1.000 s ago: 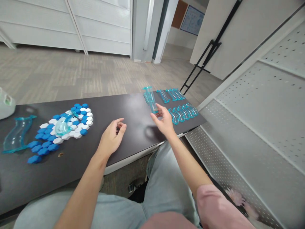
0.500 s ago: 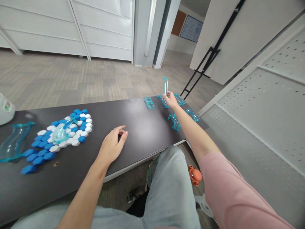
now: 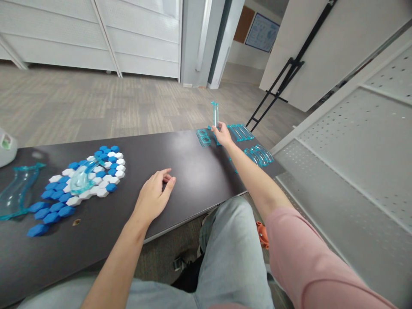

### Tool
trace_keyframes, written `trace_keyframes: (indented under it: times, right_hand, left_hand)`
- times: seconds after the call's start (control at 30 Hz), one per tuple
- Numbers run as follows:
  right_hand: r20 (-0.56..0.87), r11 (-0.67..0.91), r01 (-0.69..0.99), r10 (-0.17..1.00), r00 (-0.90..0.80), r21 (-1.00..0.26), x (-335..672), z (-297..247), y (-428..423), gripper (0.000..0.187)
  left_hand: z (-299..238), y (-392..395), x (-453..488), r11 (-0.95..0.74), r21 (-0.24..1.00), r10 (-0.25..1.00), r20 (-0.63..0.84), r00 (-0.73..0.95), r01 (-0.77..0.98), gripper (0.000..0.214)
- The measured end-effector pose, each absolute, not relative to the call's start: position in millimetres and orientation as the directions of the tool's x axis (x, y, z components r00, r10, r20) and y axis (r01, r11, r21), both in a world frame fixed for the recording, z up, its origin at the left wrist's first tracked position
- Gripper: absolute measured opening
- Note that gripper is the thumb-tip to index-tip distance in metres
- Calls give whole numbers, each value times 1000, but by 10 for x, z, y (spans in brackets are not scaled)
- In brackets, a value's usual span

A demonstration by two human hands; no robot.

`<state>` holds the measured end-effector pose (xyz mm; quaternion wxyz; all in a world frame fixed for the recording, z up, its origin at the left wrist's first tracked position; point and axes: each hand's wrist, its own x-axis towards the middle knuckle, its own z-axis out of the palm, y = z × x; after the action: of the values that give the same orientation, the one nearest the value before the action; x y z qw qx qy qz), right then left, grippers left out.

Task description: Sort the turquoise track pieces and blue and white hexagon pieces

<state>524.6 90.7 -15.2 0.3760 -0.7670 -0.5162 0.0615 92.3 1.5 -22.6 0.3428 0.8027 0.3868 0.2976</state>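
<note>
My right hand (image 3: 222, 134) reaches over the far right of the dark table and grips a straight, clear teal track piece (image 3: 215, 114), which stands upright above the fingers. Right beside it lie small square teal pieces (image 3: 203, 137), and to its other side a row of straight teal track pieces (image 3: 241, 132). Curved teal track pieces (image 3: 260, 155) sit nearer, partly hidden by my right forearm. My left hand (image 3: 153, 193) rests on the table's middle, fingers loosely bent, thumb apart, holding nothing.
Blue and white hexagonal tiles (image 3: 106, 182) cover the table's left part, with a teal curved piece (image 3: 80, 181) on top. A wide wavy teal piece (image 3: 15, 193) and a white object (image 3: 6, 148) stand farther left. An orange object (image 3: 262, 235) is below the table, near my knee.
My right hand has shifted left with the track piece, toward the square pieces. More straight and curved pieces now show beyond my forearm, which covers most of one curved piece. My left hand stays nearly still.
</note>
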Motion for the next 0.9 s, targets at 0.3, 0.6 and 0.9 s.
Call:
trace_keyframes:
  times: [0.3, 0.6, 0.9]
  right_hand:
    - [349, -353, 814, 771, 532, -461, 5814, 277, 474, 54]
    - [161, -468, 846, 842, 514, -256, 5905, 136, -16, 50]
    - [113, -474, 864, 862, 495, -171, 5768, 138, -67, 56]
  left_hand:
    - [-226, 16, 930, -473, 774, 821, 215, 528, 420, 63]
    - [-283, 25, 936, -503, 745, 810, 230, 540, 438, 63]
    - [-307, 25, 927, -526, 727, 801, 247, 546, 442, 60]
